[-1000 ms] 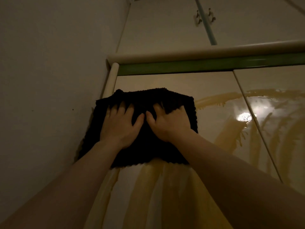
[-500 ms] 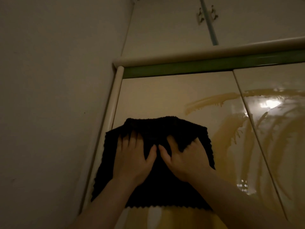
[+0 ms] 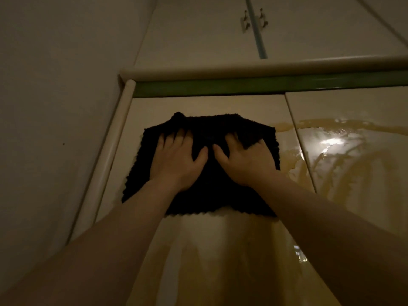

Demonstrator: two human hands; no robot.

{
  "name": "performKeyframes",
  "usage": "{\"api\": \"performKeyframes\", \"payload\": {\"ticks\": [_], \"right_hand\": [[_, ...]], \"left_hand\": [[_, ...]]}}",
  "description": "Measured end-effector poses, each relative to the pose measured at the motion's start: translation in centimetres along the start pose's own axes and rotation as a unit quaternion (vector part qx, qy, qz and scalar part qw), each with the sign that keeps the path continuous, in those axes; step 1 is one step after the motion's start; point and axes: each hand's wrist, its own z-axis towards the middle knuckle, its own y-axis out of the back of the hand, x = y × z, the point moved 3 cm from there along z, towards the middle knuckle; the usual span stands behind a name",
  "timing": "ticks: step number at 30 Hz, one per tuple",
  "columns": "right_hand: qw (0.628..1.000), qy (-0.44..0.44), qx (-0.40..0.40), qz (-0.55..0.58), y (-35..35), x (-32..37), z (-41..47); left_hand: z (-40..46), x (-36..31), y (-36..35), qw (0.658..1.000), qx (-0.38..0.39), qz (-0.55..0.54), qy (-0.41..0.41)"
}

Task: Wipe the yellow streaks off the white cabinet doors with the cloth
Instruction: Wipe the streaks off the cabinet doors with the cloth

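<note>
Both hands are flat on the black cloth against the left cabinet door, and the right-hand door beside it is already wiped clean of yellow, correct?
Not quite. The head view shows both hands, left hand and right hand, pressing the black cloth on the left door, but the right-hand door still carries yellow streaks.

Bare wall (image 3: 55, 85) at left, green strip (image 3: 242, 86) beneath rounded trim (image 3: 242, 69), upper handles (image 3: 245, 18)

Both hands, left hand (image 3: 178, 163) and right hand (image 3: 247, 164), push the black cloth (image 3: 205, 195) back up the left cabinet door (image 3: 198, 104) from its lower spot half a second ago. Cloth's right edge now covers part of the yellow streak (image 3: 284, 127) near the door seam.
</note>
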Motion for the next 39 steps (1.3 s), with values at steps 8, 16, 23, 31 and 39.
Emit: {"api": "performKeyframes", "payload": {"ticks": [8,16,23,31,39], "right_hand": [[0.996,-0.004,-0.069,0.048,0.5,0.4,-9.7],[0.996,0.011,-0.078,0.047,0.8,-0.9,-9.7],[0.997,-0.059,0.026,0.035,1.2,-6.6,-0.8],[0.996,-0.077,0.026,0.03,1.3,-8.2,0.3],[0.995,-0.025,-0.079,0.05,2.1,-8.0,-9.3]], "left_hand": [[-9.7,-3.0,-0.3,0.999,0.026,-0.023,-0.019],[-8.8,-4.6,-0.1,0.999,0.051,-0.001,-0.017],[1.7,-7.0,-0.8,1.0,0.017,0.007,-0.016],[3.9,-7.8,-1.1,1.0,0.005,0.017,-0.025],[-4.9,-11.0,-1.4,0.999,0.016,-0.01,-0.039]]}}
